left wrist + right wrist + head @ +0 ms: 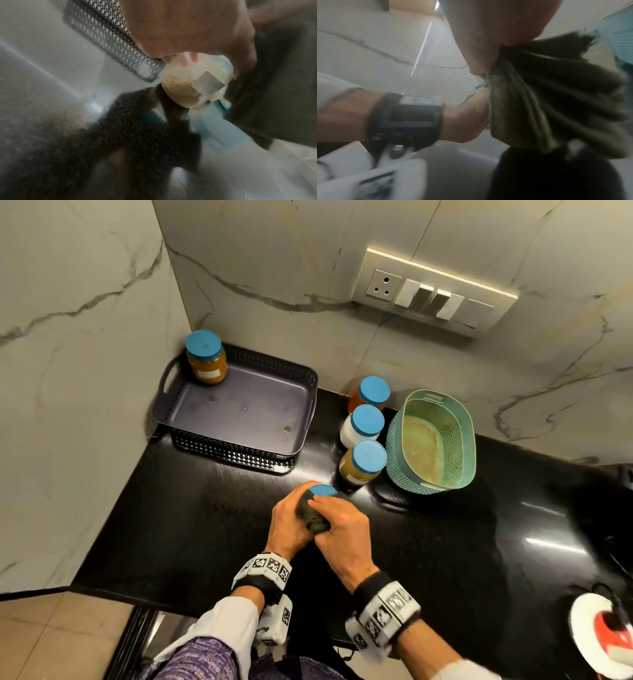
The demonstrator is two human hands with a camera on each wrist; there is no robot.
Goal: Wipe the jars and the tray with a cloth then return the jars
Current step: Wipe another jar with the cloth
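My left hand (pixel 291 520) grips a blue-lidded jar (pixel 322 490) above the black counter, near its middle. In the left wrist view this jar (pixel 193 86) is clear, holds beige powder and bears a grey label. My right hand (pixel 339 525) holds a dark green cloth (pixel 313 517) bunched against the jar's side; the cloth (pixel 547 97) hangs from my fingers in the right wrist view. A dark perforated tray (pixel 239 409) stands in the back left corner with one amber jar (pixel 206 357) in it. Three more blue-lidded jars (pixel 366 424) stand in a row right of the tray.
A teal oval basket (pixel 435 440) stands right of the jar row. Marble walls close the back and left sides, with a socket and switch plate (pixel 431 292) on the back wall. A white and red object (pixel 603 631) lies at the front right. The counter edge runs front left.
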